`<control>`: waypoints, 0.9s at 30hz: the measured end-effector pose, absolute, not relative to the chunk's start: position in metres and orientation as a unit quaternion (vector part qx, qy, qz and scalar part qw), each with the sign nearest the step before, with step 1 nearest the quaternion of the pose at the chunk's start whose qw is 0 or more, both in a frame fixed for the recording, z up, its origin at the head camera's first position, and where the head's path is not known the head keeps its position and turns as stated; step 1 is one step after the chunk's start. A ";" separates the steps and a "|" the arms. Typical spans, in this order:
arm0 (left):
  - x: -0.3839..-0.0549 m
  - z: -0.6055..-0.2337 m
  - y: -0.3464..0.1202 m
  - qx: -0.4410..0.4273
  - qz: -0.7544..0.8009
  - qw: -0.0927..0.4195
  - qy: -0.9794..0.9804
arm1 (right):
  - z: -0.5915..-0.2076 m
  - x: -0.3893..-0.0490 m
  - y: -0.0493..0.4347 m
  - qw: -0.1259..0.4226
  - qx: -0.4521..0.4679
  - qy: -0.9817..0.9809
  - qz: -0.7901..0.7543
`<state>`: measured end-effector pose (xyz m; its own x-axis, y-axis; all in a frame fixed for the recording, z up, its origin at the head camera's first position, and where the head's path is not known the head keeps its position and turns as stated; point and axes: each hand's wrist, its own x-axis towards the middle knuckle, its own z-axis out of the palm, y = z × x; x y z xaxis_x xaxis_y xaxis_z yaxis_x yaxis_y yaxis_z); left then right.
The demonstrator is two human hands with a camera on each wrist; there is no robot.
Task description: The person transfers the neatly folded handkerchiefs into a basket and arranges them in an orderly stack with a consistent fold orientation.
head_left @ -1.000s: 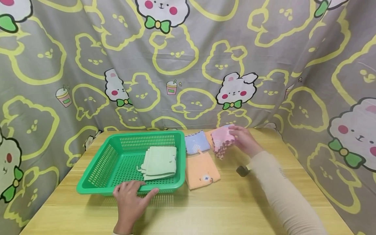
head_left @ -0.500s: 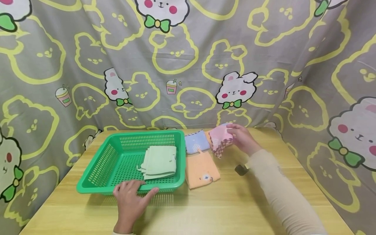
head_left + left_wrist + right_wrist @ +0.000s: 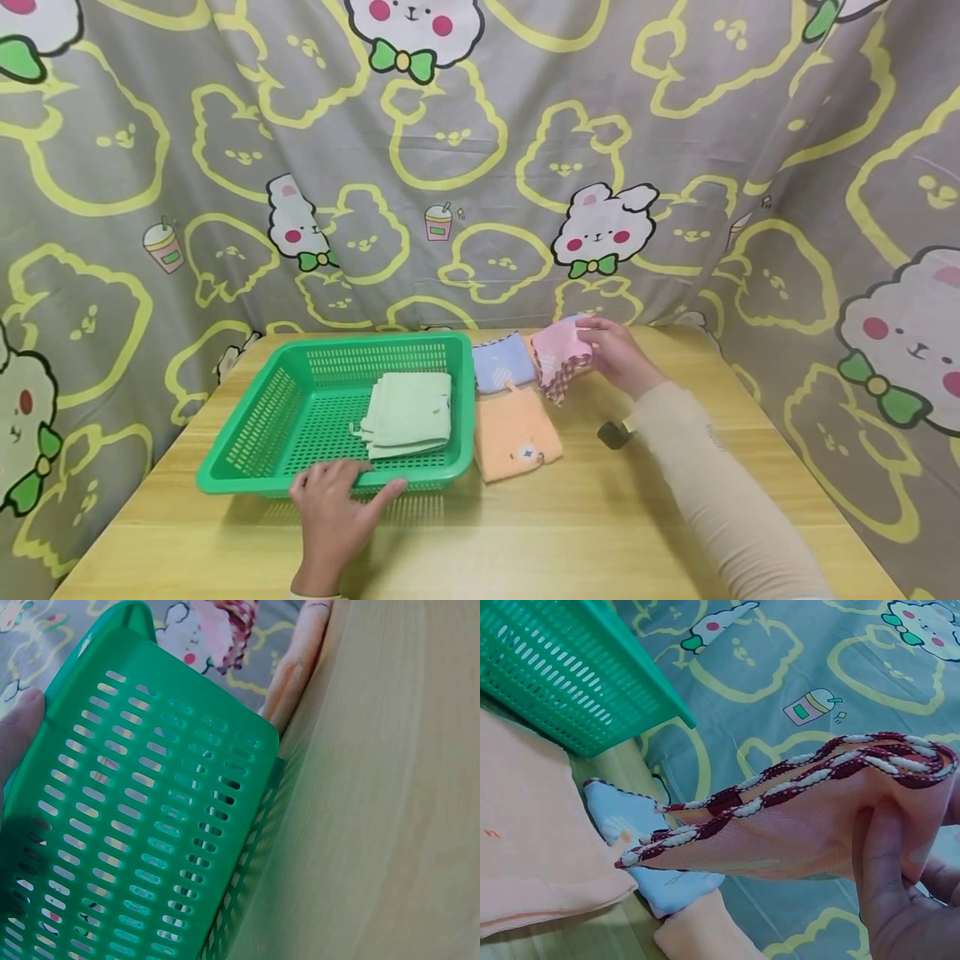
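In the head view, my left hand grips the near rim of a green plastic basket, its fingers over the edge. In the left wrist view, the thumb lies at the basket's rim. A folded pale green towel lies in the basket's right part. My right hand pinches a folded pink towel with a maroon-and-white checked edge. In the right wrist view, the pink towel is held up, its folded layers showing at the braided edge.
Right of the basket lie a blue towel with a dark edge and an orange towel with a bear face. More orange cloth lies beyond the blue one. A small dark object shows beneath the right sleeve. A patterned curtain surrounds the table.
My right hand has shifted slightly left with the pink towel. The left hand and the basket stay where they were.
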<state>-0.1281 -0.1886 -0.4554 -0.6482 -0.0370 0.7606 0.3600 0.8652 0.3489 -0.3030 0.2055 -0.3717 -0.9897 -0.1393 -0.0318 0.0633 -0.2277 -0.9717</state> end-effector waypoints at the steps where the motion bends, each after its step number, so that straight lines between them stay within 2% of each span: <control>1: -0.128 -0.455 -0.189 -0.093 -0.243 0.410 -0.874 | -0.372 -0.303 0.206 0.065 -0.031 0.618 -0.783; 27: -0.129 -0.455 -0.188 -0.097 -0.241 0.411 -0.874 | -0.358 -0.298 0.185 0.071 -0.026 0.620 -0.781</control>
<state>-0.1290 -0.1882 -0.4549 -0.6429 -0.0279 0.7655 0.3681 0.8652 0.3406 -0.2982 0.1846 -0.3575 -0.9886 -0.1430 -0.0476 0.0788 -0.2210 -0.9721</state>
